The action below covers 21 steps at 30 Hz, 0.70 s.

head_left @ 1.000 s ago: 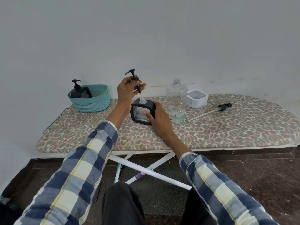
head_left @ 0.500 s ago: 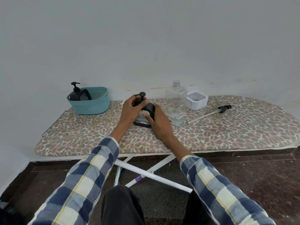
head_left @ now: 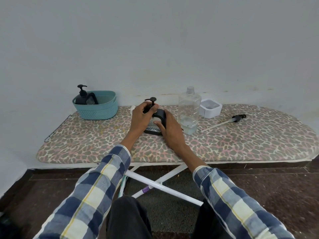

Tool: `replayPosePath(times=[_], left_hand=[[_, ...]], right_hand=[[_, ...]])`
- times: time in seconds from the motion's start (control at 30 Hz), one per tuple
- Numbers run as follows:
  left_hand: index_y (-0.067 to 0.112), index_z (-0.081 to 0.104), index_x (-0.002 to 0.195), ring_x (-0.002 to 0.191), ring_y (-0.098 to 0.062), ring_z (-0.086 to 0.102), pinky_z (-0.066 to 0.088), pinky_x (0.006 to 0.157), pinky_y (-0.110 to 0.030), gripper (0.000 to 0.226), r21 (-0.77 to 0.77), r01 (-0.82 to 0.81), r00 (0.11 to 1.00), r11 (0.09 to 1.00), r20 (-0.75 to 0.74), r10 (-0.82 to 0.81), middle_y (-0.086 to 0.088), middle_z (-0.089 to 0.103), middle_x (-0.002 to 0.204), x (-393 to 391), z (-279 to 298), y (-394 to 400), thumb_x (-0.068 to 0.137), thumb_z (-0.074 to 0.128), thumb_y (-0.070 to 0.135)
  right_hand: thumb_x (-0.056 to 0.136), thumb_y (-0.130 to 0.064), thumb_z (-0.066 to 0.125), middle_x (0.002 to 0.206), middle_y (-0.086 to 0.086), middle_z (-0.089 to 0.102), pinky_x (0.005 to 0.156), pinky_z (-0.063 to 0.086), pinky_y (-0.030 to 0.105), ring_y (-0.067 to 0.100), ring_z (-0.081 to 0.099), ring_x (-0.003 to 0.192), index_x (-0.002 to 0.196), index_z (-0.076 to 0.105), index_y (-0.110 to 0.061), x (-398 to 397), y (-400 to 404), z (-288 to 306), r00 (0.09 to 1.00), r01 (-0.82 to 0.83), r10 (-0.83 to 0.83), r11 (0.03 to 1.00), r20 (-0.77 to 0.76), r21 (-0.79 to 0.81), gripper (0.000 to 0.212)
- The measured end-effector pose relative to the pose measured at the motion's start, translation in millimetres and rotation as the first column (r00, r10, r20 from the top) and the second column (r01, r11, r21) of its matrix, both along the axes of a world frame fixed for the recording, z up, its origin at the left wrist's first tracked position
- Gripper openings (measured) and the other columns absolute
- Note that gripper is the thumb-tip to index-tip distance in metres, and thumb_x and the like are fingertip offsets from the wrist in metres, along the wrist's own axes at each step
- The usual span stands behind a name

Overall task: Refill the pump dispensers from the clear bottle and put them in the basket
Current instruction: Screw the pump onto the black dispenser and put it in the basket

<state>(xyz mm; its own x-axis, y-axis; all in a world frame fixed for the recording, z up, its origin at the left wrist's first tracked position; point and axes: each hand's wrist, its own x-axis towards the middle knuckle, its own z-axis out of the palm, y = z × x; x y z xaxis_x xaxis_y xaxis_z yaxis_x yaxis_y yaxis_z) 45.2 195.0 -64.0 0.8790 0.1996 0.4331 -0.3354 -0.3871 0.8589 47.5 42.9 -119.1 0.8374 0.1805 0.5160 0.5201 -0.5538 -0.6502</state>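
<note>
Right now the black-framed dispenser (head_left: 159,122) stands on the ironing board (head_left: 241,144), just beside the clear bottle (head_left: 189,112) on its basket side, with both hands on it. I judge it a stiff, hard body with a clear window — probably light with little liquid in it, smooth enough to slip if wet, and top-heavy once the pump sits in. The flat sides are where I would hold it; the pump collar takes the twisting.

My right hand (head_left: 170,130) wraps the side facing the bottle, thumb across the front, fingers curled behind, bracing it upright. My left hand (head_left: 140,118) comes over the top, fingers pinching the pump head (head_left: 151,102) at its collar — the spout sticks up above the knuckles. Both forearms reach forward, wrists low over the board.

Away from the bottle past the hands, the teal basket (head_left: 103,109) already holds one dark dispenser (head_left: 82,97).
</note>
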Motion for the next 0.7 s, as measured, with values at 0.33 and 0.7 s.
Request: replayPosePath(times=[0.33, 0.7], left_hand=[[0.010, 0.077, 0.126, 0.110, -0.014, 0.077, 0.061, 0.104, -0.040, 0.028, -0.032, 0.104, 0.993, 0.994, -0.053, -0.105, -0.003, 0.081, 0.116, -2, 5, 8, 0.103, 0.075, 0.026], [0.016, 0.072, 0.109, 0.108, -0.015, 0.074, 0.056, 0.097, -0.030, 0.025, -0.138, 0.072, 0.994, 0.988, -0.068, -0.082, 0.000, 0.079, 0.110, -4, 1, 2, 0.108, 0.065, 0.039]], right_hand=[[0.107, -0.057, 0.055, 0.140, 0.005, 0.061, 0.089, 0.056, 0.035, 0.020, 0.065, 0.117, 0.152, 0.042, -0.016, 2, 2, -2, 1.000, -0.003, 0.003, 1.000, 0.007, 0.022, 0.063], [0.107, -0.060, 0.051, 0.138, 0.006, 0.062, 0.085, 0.056, 0.038, 0.022, 0.066, 0.112, 0.152, 0.042, -0.015, 2, 0, -4, 1.000, -0.009, 0.009, 1.000, 0.003, 0.024, 0.065]])
